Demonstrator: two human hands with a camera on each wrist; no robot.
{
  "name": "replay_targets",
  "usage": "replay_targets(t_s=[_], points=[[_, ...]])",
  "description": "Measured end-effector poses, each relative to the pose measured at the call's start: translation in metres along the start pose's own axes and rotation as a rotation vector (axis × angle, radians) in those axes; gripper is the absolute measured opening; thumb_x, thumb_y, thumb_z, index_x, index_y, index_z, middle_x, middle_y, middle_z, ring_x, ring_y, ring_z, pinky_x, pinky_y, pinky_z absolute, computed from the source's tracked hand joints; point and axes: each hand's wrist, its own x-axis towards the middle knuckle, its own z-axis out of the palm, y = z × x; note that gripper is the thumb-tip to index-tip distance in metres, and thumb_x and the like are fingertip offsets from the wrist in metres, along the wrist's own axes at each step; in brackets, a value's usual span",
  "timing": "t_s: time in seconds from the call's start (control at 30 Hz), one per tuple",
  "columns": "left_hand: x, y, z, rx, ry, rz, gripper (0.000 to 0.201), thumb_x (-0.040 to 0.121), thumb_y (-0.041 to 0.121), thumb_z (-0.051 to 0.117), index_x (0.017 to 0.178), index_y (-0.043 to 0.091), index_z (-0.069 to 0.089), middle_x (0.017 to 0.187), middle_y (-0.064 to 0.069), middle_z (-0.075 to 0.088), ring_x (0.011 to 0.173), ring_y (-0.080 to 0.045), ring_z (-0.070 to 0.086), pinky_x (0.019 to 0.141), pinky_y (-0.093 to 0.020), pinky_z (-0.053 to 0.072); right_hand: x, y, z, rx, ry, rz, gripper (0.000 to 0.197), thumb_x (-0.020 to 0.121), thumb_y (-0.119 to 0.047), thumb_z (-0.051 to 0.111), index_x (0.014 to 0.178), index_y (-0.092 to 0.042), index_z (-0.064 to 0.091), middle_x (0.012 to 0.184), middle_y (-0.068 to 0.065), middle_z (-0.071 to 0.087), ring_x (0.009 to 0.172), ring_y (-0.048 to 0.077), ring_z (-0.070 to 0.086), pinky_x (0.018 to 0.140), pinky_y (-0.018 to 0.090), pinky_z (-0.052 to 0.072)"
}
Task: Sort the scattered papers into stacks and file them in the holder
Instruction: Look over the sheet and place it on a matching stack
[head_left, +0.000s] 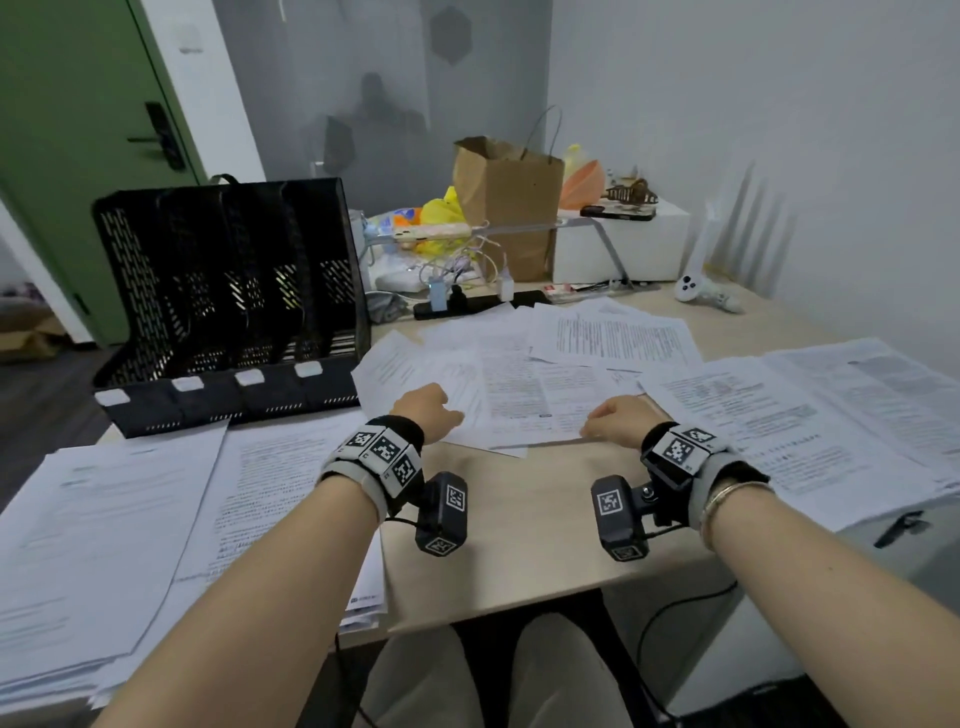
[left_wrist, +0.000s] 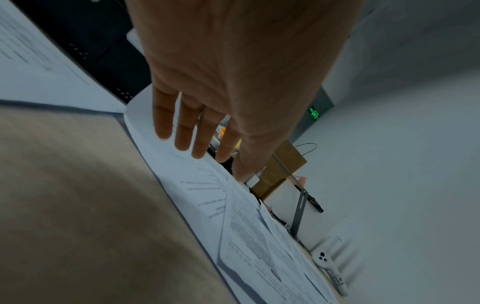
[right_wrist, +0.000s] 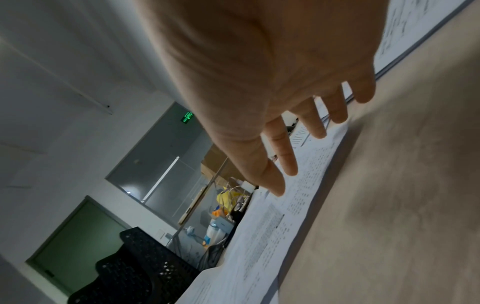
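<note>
Step in hand: gathering the loose sheets at the middle of the desk (head_left: 545, 545) into one stack, judged from both hands reaching toward the same sheets.
How to do it well: slide the fingers under the near edge of the loose sheets (head_left: 524, 395) from both sides, push inward together, then tap the edges square before lifting; slow pressing only, because thin paper creases and slips easily.
Left hand (head_left: 427, 413): fingers straight and slightly spread, holding nothing; just above the left part of the loose sheets, contact not clear. Fingers (left_wrist: 182, 131) seen from the left wrist hanging over the paper corner.
Right hand (head_left: 615, 420): open, fingers relaxed and extended, holding nothing; at the near right edge of the same sheets. Fingers (right_wrist: 284, 156) seen from the right wrist low over the printed sheet, touching or not cannot be told.
Paper at sides: one stack (head_left: 104, 545) by the left edge of the desk, another stack (head_left: 831, 415) by the right edge, both well apart from the hands.
File holder (head_left: 228, 306): black mesh, at the far left part of the desk, slots look without paper; beyond the left hand, near the loose sheets.
Risk: sheets overlapping at angles, some may stay behind.
</note>
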Motion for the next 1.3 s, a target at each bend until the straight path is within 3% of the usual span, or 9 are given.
replay_targets(t_s=[0.1, 0.23, 0.4, 0.5, 0.6, 0.8, 0.97, 1.13, 1.3], points=[[0.003, 0.011, 0.009, -0.034, -0.012, 0.033, 0.047, 0.095, 0.031, 0.051, 0.134, 0.007, 0.043, 0.141, -0.009, 0.044, 0.127, -0.025, 0.043, 0.099, -0.03, 0.036, 0.002, 0.004, -0.003, -0.025, -0.03, 0.031, 0.034, 0.082, -0.022, 0.068, 0.109, -0.002, 0.067, 0.12, 0.011, 0.063, 0.111, 0.025, 0.056, 0.086, 0.028, 0.043], [0.01, 0.029, 0.024, -0.076, -0.071, 0.03, 0.051, 0.095, 0.032, 0.052, 0.136, 0.006, 0.039, 0.138, -0.012, 0.046, 0.123, -0.027, 0.047, 0.094, -0.03, 0.039, 0.003, 0.005, -0.003, 0.025, -0.032, 0.062, 0.009, 0.082, -0.016, 0.066, 0.088, -0.009, 0.065, 0.093, 0.007, 0.061, 0.081, 0.019, 0.055, 0.066, 0.024, 0.041], [0.026, 0.037, 0.034, -0.172, -0.014, -0.092, 0.062, 0.091, 0.035, 0.058, 0.134, 0.001, 0.031, 0.13, -0.015, 0.051, 0.117, -0.029, 0.052, 0.083, -0.031, 0.043, 0.003, 0.001, 0.01, 0.091, -0.099, 0.089, 0.009, 0.079, -0.014, 0.066, 0.084, -0.007, 0.065, 0.086, 0.006, 0.051, 0.081, 0.021, 0.047, 0.068, 0.03, 0.042], [0.032, 0.038, 0.037, -0.233, 0.049, -0.155, 0.068, 0.088, 0.031, 0.063, 0.135, -0.003, 0.028, 0.128, -0.017, 0.054, 0.116, -0.03, 0.054, 0.085, -0.032, 0.045, 0.004, 0.0, 0.013, 0.08, -0.133, 0.078, 0.029, 0.082, -0.018, 0.068, 0.103, 0.002, 0.068, 0.093, 0.005, 0.058, 0.086, 0.023, 0.052, 0.072, 0.031, 0.046], [0.037, 0.038, 0.037, -0.243, 0.132, -0.155, 0.06, 0.088, 0.019, 0.063, 0.134, -0.005, 0.032, 0.127, -0.019, 0.054, 0.116, -0.033, 0.054, 0.09, -0.034, 0.046, 0.005, 0.0, 0.013, 0.093, -0.132, 0.073, 0.023, 0.082, -0.017, 0.067, 0.096, 0.001, 0.067, 0.09, 0.006, 0.053, 0.084, 0.022, 0.049, 0.071, 0.031, 0.044], [0.041, 0.018, 0.018, -0.331, 0.259, -0.143, 0.015, 0.083, 0.014, 0.064, 0.09, 0.005, 0.053, 0.097, -0.017, 0.068, 0.09, -0.032, 0.067, 0.082, -0.04, 0.056, 0.002, -0.004, 0.011, 0.092, -0.126, 0.08, 0.022, 0.083, -0.019, 0.065, 0.099, -0.005, 0.067, 0.084, 0.005, 0.052, 0.08, 0.022, 0.048, 0.07, 0.031, 0.045], [0.031, -0.015, -0.007, -0.349, 0.312, -0.179, 0.012, 0.081, 0.007, 0.059, 0.07, 0.006, 0.054, 0.074, -0.015, 0.07, 0.074, -0.03, 0.07, 0.071, -0.042, 0.059, -0.005, -0.016, 0.012, 0.124, -0.14, 0.063, 0.02, 0.085, -0.02, 0.063, 0.099, -0.005, 0.065, 0.075, 0.003, 0.053, 0.073, 0.023, 0.046, 0.063, 0.029, 0.042], [0.01, -0.033, -0.037, -0.452, 0.499, -0.183, 0.022, 0.088, 0.008, 0.043, 0.102, 0.004, 0.059, 0.102, -0.013, 0.061, 0.085, -0.034, 0.063, 0.067, -0.045, 0.059, -0.012, -0.033, 0.018, 0.183, -0.109, -0.061, 0.012, 0.086, -0.015, 0.063, 0.094, -0.008, 0.067, 0.088, 0.005, 0.059, 0.081, 0.02, 0.054, 0.065, 0.031, 0.047], [-0.019, -0.03, -0.078, -0.58, 0.674, -0.138, 0.018, 0.095, 0.001, 0.037, 0.107, 0.0, 0.05, 0.108, -0.016, 0.052, 0.082, -0.036, 0.062, 0.06, -0.043, 0.059, -0.02, -0.063, 0.009, 0.316, -0.046, -0.166, 0.024, 0.087, -0.01, 0.06, 0.11, -0.002, 0.062, 0.097, 0.009, 0.058, 0.086, 0.02, 0.056, 0.059, 0.026, 0.045]])
